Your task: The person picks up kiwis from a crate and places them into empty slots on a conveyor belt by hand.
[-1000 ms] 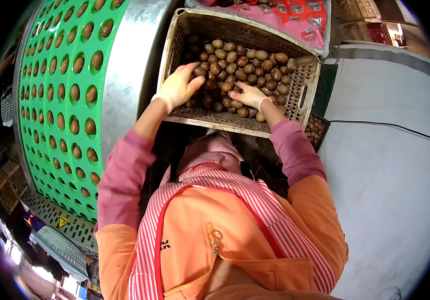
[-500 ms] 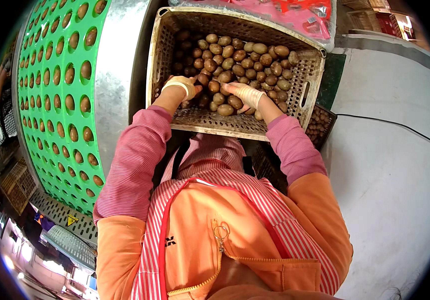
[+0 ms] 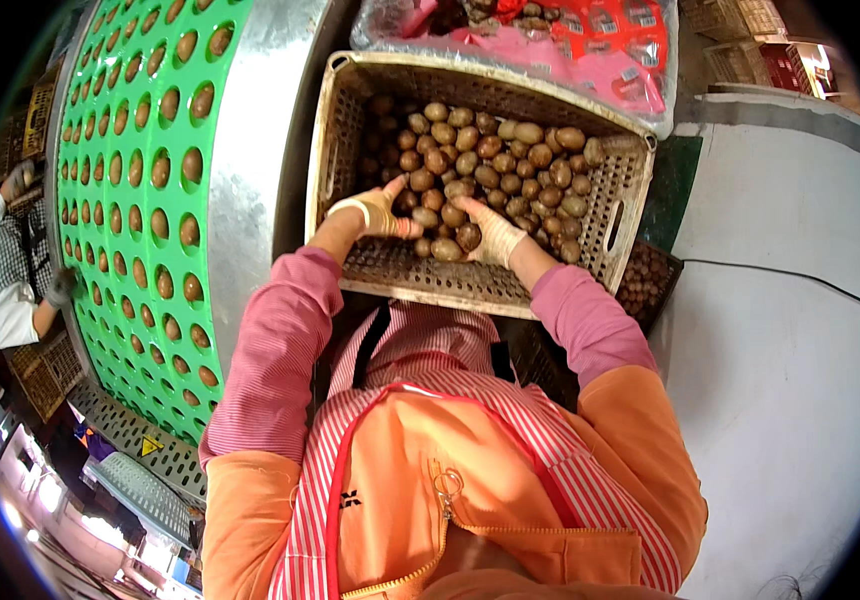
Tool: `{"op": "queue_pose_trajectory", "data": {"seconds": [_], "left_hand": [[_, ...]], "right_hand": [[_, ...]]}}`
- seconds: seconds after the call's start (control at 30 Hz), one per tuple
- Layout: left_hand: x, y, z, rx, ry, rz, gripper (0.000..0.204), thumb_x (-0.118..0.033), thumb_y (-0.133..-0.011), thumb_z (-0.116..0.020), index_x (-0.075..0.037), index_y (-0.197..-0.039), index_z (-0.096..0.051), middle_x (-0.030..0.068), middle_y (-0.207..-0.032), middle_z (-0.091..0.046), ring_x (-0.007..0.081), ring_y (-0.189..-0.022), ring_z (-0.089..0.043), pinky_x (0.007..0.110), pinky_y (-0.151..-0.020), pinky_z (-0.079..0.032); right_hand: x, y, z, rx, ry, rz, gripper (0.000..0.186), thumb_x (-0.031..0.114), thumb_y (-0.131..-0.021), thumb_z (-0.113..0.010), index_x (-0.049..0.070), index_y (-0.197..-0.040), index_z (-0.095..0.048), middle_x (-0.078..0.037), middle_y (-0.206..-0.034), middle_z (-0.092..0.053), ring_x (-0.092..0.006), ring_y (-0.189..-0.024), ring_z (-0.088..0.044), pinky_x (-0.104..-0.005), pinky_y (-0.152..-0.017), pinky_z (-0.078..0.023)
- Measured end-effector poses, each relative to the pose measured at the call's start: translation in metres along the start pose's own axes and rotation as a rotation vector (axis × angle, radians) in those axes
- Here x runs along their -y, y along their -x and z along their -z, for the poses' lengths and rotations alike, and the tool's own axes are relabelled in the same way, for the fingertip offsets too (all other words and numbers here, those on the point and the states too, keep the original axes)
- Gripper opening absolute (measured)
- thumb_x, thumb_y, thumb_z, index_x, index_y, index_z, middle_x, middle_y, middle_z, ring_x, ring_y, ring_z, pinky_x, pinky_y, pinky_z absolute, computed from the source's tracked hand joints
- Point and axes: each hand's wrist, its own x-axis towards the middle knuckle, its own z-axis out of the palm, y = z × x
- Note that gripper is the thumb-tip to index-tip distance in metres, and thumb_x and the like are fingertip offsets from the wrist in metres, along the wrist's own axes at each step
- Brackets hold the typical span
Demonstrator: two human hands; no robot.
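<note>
My left hand (image 3: 378, 212), its fingers wrapped in pale tape, reaches into a worn cream plastic crate (image 3: 400, 284) in front of me. Its thumb and fingers are apart, with brown mottled eggs (image 3: 490, 147) beside and between them. Opposite it, my right hand (image 3: 495, 238), taped as well, stretches its fingers over the eggs near the crate's front wall. One dark egg (image 3: 468, 237) lies against the fingers of this hand. Neither hand has lifted anything clear of the pile, and some fingertips are hidden among the eggs.
A green panel of egg-filled cups (image 3: 140, 230) with a metal side (image 3: 255, 150) stands left. Behind the crate is a plastic-lined box of red and pink packets (image 3: 610, 60). A darker crate (image 3: 647, 285) sits lower right. Beyond the panel are a co-worker's gloved hands (image 3: 60, 287).
The view has shifted, so the crate sits lower in it. My left hand's thumb and fingers have spread, and my right hand remains at the eggs. A co-worker's gloved hands now show at the left.
</note>
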Motion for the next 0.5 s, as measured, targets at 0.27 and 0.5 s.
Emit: {"op": "queue_pose_trajectory", "data": {"seconds": [0.27,0.5], "left_hand": [[-0.022,0.030,-0.010,-0.100,0.052,0.091,0.137,-0.034,-0.049,-0.098,-0.021,-0.156,-0.014,0.0254,-0.155,-0.026,0.0410,-0.142,-0.031,0.049,-0.113,-0.035],[-0.004,0.003,-0.020,-0.281,0.312,-0.103,0.135,-0.032,-0.043,-0.100,-0.018,-0.153,-0.022,0.0263,-0.148,-0.032,0.0405,-0.136,-0.038,0.047,-0.110,-0.039]], "right_hand": [[0.000,-0.004,-0.040,0.092,-0.007,-0.089,0.079,0.049,-0.087,-0.070,0.018,-0.148,-0.032,-0.015,-0.152,-0.032,-0.0352,-0.136,-0.040,-0.0630,-0.103,-0.042],[0.001,-0.019,-0.064,0.037,-0.115,-0.081,0.080,0.060,-0.083,-0.068,0.018,-0.145,-0.039,-0.014,-0.141,-0.046,-0.0342,-0.124,-0.052,-0.0604,-0.098,-0.048]]}}
